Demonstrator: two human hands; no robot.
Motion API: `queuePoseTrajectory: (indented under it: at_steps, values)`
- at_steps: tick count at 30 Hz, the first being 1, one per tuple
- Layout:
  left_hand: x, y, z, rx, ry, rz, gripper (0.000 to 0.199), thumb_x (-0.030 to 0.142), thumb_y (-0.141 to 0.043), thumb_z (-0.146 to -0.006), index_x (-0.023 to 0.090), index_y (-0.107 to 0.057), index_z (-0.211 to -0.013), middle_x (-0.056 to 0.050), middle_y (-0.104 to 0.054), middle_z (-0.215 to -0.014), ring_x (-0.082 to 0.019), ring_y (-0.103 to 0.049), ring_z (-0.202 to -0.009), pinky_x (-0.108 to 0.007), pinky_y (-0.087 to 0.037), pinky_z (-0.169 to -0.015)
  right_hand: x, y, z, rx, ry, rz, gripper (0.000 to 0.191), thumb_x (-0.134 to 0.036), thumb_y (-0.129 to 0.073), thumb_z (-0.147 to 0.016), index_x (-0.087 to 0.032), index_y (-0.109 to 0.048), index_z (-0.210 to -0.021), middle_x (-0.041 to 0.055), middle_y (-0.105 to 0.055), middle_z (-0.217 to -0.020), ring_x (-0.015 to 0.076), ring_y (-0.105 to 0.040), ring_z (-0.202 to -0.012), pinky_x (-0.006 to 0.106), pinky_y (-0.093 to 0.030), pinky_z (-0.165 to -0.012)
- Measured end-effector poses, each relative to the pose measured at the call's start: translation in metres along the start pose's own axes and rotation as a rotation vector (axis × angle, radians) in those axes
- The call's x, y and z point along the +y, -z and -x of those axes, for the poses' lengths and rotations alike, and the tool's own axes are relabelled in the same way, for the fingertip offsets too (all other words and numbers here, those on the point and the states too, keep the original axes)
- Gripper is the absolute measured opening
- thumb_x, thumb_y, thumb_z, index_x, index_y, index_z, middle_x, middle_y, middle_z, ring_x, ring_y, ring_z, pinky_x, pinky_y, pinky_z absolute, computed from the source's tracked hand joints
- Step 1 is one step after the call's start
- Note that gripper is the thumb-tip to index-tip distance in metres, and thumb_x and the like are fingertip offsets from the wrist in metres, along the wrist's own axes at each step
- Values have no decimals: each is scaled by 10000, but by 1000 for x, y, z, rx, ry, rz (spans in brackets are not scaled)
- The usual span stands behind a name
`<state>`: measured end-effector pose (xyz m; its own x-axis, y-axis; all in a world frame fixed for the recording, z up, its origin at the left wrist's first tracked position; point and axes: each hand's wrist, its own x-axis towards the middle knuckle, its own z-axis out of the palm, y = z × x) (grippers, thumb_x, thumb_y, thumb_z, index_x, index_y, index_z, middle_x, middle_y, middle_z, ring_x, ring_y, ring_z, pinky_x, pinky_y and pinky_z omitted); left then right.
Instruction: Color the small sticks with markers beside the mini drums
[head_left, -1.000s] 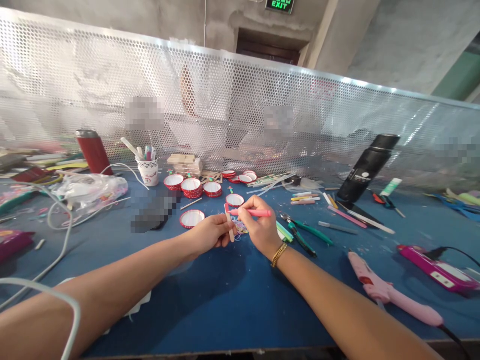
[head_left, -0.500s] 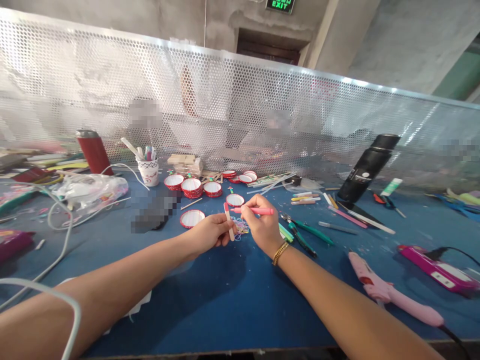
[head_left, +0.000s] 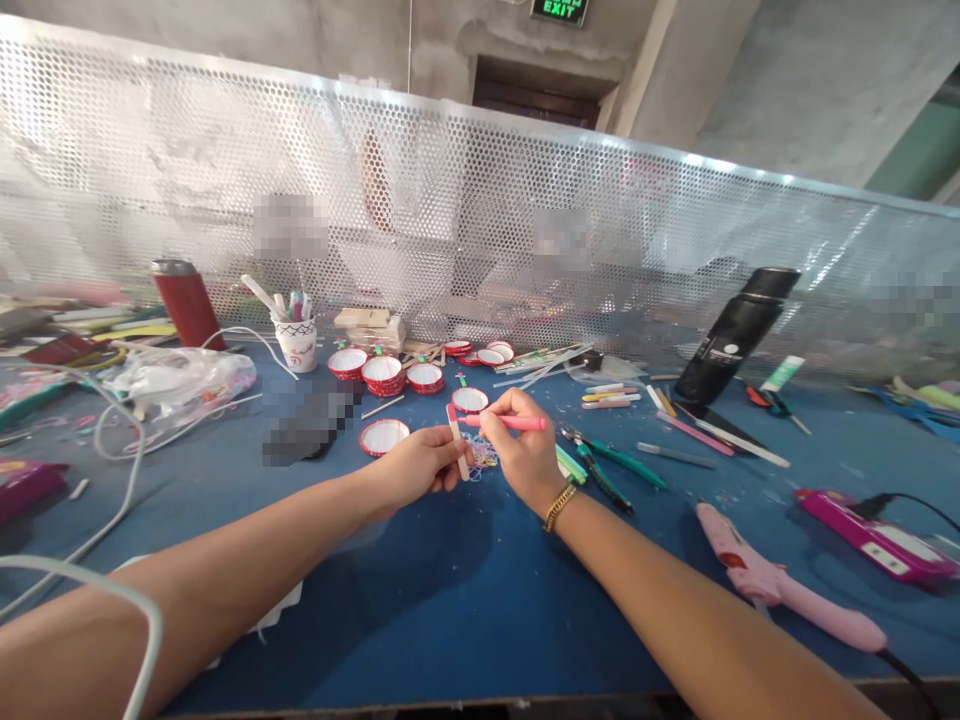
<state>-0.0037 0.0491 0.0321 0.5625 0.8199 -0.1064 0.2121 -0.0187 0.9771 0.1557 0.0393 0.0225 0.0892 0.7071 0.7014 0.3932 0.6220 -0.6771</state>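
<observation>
Between the fingers of my left hand [head_left: 421,464] is a flat wooden craft stick [head_left: 460,452], held upright and tinted red at its top end. My right hand [head_left: 523,450] grips a pink-red marker [head_left: 517,422] like a pen, its tip at the stick's upper part. Beneath my hands lies a small heap of colourful rubber bands [head_left: 484,452]. A shallow white dish with a red rim [head_left: 385,437] sits left of the stick, and another such dish [head_left: 470,401] stands just behind it.
Stacked red-rimmed dishes [head_left: 383,375] and a cup of pens [head_left: 296,342] stand behind. Green-handled pliers [head_left: 600,470], a pink glue gun [head_left: 780,590] and a black bottle [head_left: 739,335] are at the right. White cable [head_left: 135,480] loops along the left. A perforated metal screen [head_left: 480,220] borders the back.
The marker and my right hand have shifted very slightly left against the stick. My left hand keeps its hold; everything else looks the same.
</observation>
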Motion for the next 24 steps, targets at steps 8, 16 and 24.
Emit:
queuePoseTrajectory:
  at_steps: [8, 16, 24]
  values:
    - [3, -1, 1, 5, 7, 1, 252, 335, -430, -900, 164, -529, -743, 53, -480, -484, -55, -336, -415, -197, -230, -443, -1, 0, 0, -6, 0, 3, 164, -272, -545, -844, -204, -529, -695, -17, -591, -655, 146, -562, -639, 282, -436, -648]
    - [3, -1, 1, 8, 3, -1, 262, 373, -456, -882, 169, -536, -738, 53, -487, -487, -55, -338, -410, -196, -238, -444, -1, 0, 1, 6, -17, 9, 175, -278, -546, -845, -200, -518, -691, -26, -580, -641, 136, -547, -623, 269, -427, -636]
    - [6, -3, 2, 29, 21, -18, 260, 356, -443, -888, 167, -541, -738, 55, -473, -468, -55, -326, -398, -198, -234, -441, -1, 0, 0, 4, -16, 6, 173, -273, -541, -846, -199, -512, -691, -22, -595, -650, 139, -569, -637, 268, -431, -644]
